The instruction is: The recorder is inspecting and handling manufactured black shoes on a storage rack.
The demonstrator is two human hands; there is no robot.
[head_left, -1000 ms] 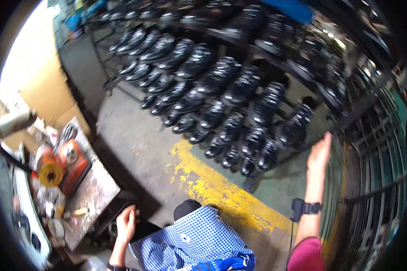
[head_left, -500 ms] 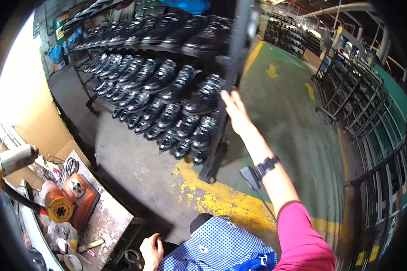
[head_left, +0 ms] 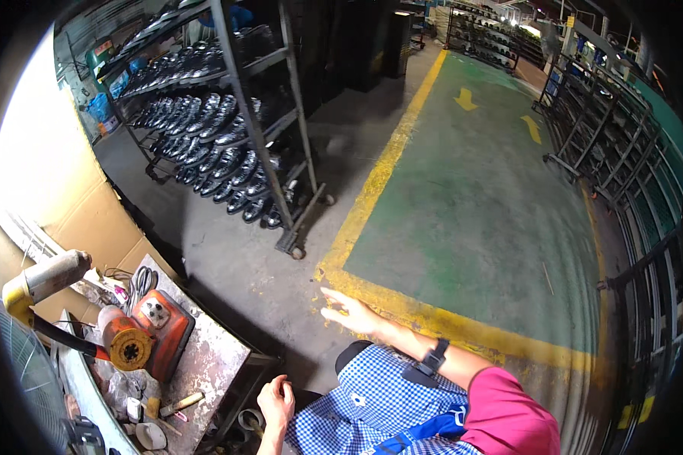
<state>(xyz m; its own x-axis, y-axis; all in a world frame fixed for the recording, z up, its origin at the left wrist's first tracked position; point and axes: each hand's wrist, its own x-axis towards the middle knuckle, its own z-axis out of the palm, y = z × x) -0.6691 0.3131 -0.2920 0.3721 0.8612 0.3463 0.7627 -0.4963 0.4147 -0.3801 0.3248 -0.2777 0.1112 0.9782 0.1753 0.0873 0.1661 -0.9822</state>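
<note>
My right hand point(head_left: 349, 312) hangs over the floor in front of the blue checked apron point(head_left: 372, 394), its fingers spread and nothing between them. A wheeled metal rack point(head_left: 244, 114) stands beyond it, apart from the hand, its tiers filled with rows of shiny black shoes point(head_left: 224, 163). Low beside the apron is my left hand point(head_left: 277, 402), its fingers curled in with nothing seen in them. It is nearest to the edge of the worn workbench point(head_left: 224, 345) at my left.
An orange machine point(head_left: 163, 334) with a power socket, a small brush point(head_left: 182, 403) and a silver-and-yellow tool point(head_left: 49, 277) crowd the bench. A fan point(head_left: 30, 379) is at far left. Yellow lines point(head_left: 387, 167) edge the green floor. More dark racks point(head_left: 615, 144) line the right side.
The shoe rack has moved away and to the left, its end frame now turned into view. My right hand has left its post and come back toward the apron. My left hand stays low.
</note>
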